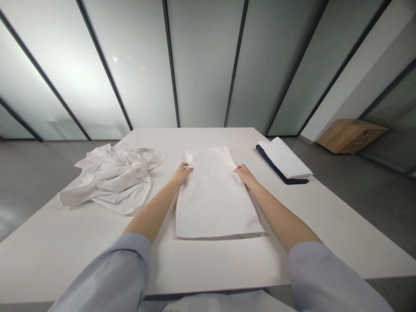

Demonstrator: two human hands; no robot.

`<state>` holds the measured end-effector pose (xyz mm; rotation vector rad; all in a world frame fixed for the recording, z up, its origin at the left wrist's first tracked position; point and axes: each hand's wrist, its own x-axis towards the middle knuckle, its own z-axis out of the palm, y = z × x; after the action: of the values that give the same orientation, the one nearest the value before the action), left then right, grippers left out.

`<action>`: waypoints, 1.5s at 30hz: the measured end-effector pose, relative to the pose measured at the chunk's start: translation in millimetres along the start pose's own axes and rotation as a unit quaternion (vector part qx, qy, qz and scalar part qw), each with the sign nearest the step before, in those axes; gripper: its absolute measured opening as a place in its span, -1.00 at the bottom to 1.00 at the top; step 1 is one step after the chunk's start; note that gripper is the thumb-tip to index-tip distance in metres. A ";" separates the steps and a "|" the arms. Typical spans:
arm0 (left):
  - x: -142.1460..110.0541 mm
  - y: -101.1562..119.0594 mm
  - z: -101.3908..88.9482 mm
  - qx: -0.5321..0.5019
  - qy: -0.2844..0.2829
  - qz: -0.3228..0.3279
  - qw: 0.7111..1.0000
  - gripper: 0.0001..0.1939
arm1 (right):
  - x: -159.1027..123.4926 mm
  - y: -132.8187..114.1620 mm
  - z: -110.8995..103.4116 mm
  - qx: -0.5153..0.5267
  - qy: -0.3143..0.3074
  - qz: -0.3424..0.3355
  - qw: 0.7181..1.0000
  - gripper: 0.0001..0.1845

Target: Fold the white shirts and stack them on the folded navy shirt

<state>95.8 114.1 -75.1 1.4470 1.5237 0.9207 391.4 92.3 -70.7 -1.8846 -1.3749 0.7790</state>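
Left hand (182, 173) and right hand (245, 176) rest on the far part of a folded white cloth (214, 199), one at each long edge. Neither is clenched. The fingers curve slightly over the edges, but from this angle I cannot tell whether they are pinching the fabric or only touching it.

The cloth lies flat, mid-tabletop (65, 260), its near edge doubled. Left of it and just clear of the left forearm is a crumpled white cloth (110, 177). To the right, well apart, is a folded white towel (284, 160) on a navy cloth (276, 170); the navy shows along its left and near edges. Pale blue sleeves (110, 277) cover both upper arms. A wooden cabinet (351, 136) stands on the grey floor (357, 203), far right.
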 end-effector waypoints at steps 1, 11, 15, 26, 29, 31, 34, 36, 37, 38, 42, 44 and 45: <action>0.3 -0.4 -0.9 -0.036 0.007 -0.014 0.999 -0.57 | -1.0 0.0 0.6 0.033 -0.007 0.012 0.999 -0.58; 8.2 -8.5 -26.6 -0.024 -0.055 -0.017 0.998 -0.17 | -0.4 1.6 -1.3 0.078 -0.031 0.005 0.996 -0.38; 10.9 -14.7 -31.3 -0.090 -0.117 0.054 0.988 -0.09 | 2.0 7.3 -2.9 0.136 -0.055 -0.049 0.988 -0.36; 3.6 -8.9 -37.5 -0.092 -0.201 0.078 0.972 -0.14 | 3.8 7.6 -7.3 0.195 -0.123 -0.067 0.971 -0.24; 6.0 -1.9 -39.4 0.005 -0.153 0.129 0.980 -0.25 | 6.5 3.6 -14.6 0.123 -0.099 -0.137 0.978 -0.33; 7.9 8.2 -44.0 0.085 -0.113 0.162 0.977 -0.36 | 7.9 -3.2 -22.6 0.043 -0.073 -0.181 0.980 -0.44; 5.0 32.8 -59.8 0.218 -0.057 0.229 0.947 -0.56 | 6.2 -20.6 -40.3 -0.070 -0.006 -0.270 0.960 -0.64; -2.1 53.9 -75.6 0.275 -0.011 0.291 0.916 -0.64 | 2.3 -36.3 -55.5 -0.100 0.052 -0.341 0.933 -0.76; -6.6 65.0 -84.2 0.283 0.007 0.322 0.903 -0.65 | 0.2 -45.0 -63.6 -0.097 0.070 -0.367 0.923 -0.79; -11.1 76.2 -92.8 0.276 0.012 0.346 0.897 -0.65 | -1.7 -53.9 -71.4 -0.085 0.074 -0.380 0.918 -0.80; -18.8 114.1 -119.7 0.199 -0.053 0.293 0.934 -0.49 | 2.5 -86.6 -92.1 0.014 0.014 -0.348 0.937 -0.83; -11.9 125.0 -124.6 0.177 -0.063 0.239 0.953 -0.46 | 13.8 -97.6 -92.1 0.062 -0.014 -0.316 0.947 -0.85; -6.2 128.3 -124.6 0.177 -0.059 0.221 0.957 -0.47 | 21.1 -101.5 -89.7 0.078 -0.025 -0.297 0.951 -0.85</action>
<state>32.1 120.8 92.0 2.1226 1.3440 0.8187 410.3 119.9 62.2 -1.2288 -1.7319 0.6025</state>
